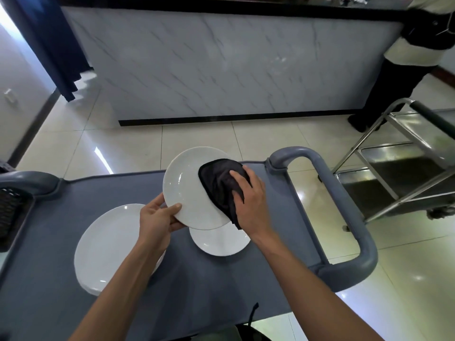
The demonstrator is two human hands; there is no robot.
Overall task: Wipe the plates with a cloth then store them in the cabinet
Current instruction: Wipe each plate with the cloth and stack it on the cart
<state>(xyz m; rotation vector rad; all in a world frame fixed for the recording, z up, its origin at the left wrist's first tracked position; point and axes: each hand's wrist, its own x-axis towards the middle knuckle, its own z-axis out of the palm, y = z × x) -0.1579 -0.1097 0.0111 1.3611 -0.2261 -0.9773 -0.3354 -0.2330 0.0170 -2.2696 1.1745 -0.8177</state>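
A white round plate [184,185] is held tilted above the grey cart top [204,286]. My left hand [157,219] grips its lower left rim, thumb on the face. My right hand [248,200] presses a dark cloth [219,183] against the plate's right side, fingers curled round the fabric. Below it a smaller white plate [219,242] lies flat on the cart. To the left sits a large white plate [108,244], seemingly on top of another, partly hidden by my left forearm.
The cart's grey loop handle [344,198] juts out on the right. A steel trolley [398,163] stands further right, with a person [403,60] beside a marble-look counter [221,62]. A dark basket [9,212] hangs at the cart's left end. Tiled floor lies between.
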